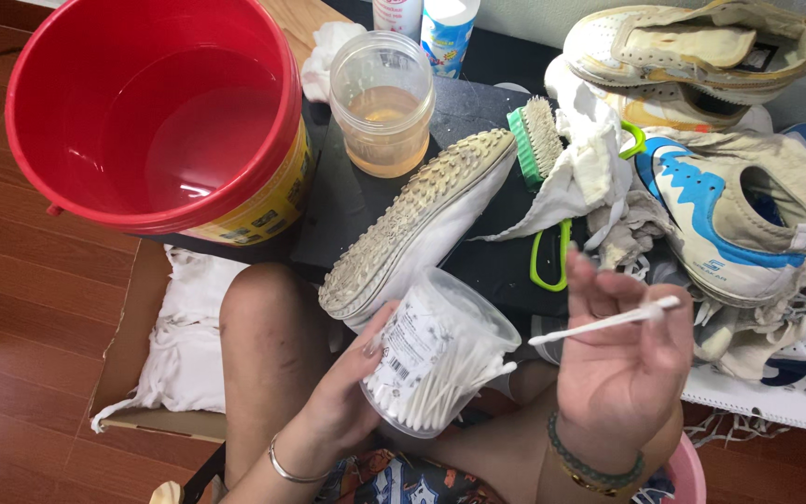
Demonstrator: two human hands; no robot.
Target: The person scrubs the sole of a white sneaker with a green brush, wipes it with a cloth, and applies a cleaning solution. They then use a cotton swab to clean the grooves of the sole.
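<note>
Floorboards — shoe (pixel 701 51) cut off.

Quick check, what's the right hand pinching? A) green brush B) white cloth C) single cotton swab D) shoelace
C: the right hand pinches one cotton swab between its fingertips, while the left hand holds the clear swab tub.

Dark black flat platform (pixel 328 201) sits on reddish-brown wooden plank floor (pixel 20 308). On platform: red plastic bucket (pixel 156 112) holding water, clear plastic jar (pixel 382 101) of amber liquid, white sneaker (pixel 417 224) lying sole-up, green-backed scrub brush (pixel 535 140). Beside it (resting on flattened brown cardboard (pixel 132 317)): crumpled white cloth (pixel 184 341).
</note>
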